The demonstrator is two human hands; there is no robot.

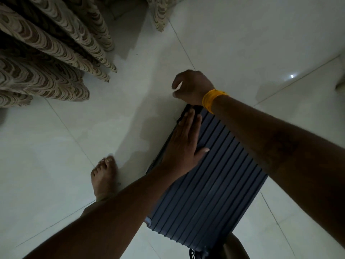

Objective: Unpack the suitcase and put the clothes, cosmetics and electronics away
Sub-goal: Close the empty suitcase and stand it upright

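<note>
A dark blue ribbed hard-shell suitcase (214, 184) lies flat and closed on the white tiled floor. My left hand (183, 144) presses flat on its lid along the left edge, with the fingers straight and pointing to the far corner. My right hand (190, 86), with a yellow band on the wrist, hovers just past that far corner. Its fingers and thumb are curled toward each other. Whether they pinch anything is hidden. No clothes, cosmetics or electronics are in view.
Patterned beige and brown curtains (46, 53) hang at the upper left down to the floor. My bare foot (104, 176) stands left of the suitcase. A suitcase wheel (196, 254) shows at the bottom edge. Tiled floor (261, 43) stretches to the right and far side.
</note>
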